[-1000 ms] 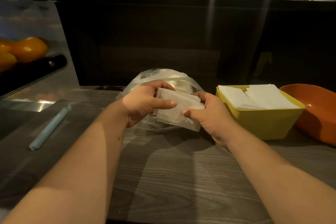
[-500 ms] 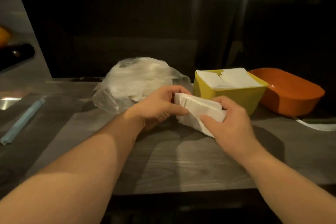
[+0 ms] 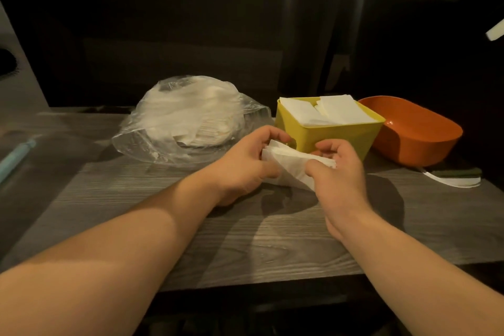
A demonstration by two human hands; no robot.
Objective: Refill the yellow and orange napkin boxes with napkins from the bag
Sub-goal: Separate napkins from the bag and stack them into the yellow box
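A stack of white napkins (image 3: 290, 165) is held between both hands just above the wooden table (image 3: 272, 240), in front of the yellow box. My left hand (image 3: 242, 166) grips its left end and my right hand (image 3: 338, 172) pinches its right end. The yellow napkin box (image 3: 338, 135) stands behind my hands, with white napkins lying up to its rim. To its right sits the orange napkin box (image 3: 420, 133); I see no napkins in it. The clear plastic bag (image 3: 188, 120) with more napkins lies to the left of the yellow box.
A light blue stick-like object (image 3: 16, 155) lies at the table's left edge. A white strip (image 3: 450, 180) lies in front of the orange box. A dark wall panel rises close behind the boxes. The table's front edge runs just below my forearms.
Both hands have carried the napkin stack away from the bag toward the right, now in front of the yellow box. The view has swung right and down.
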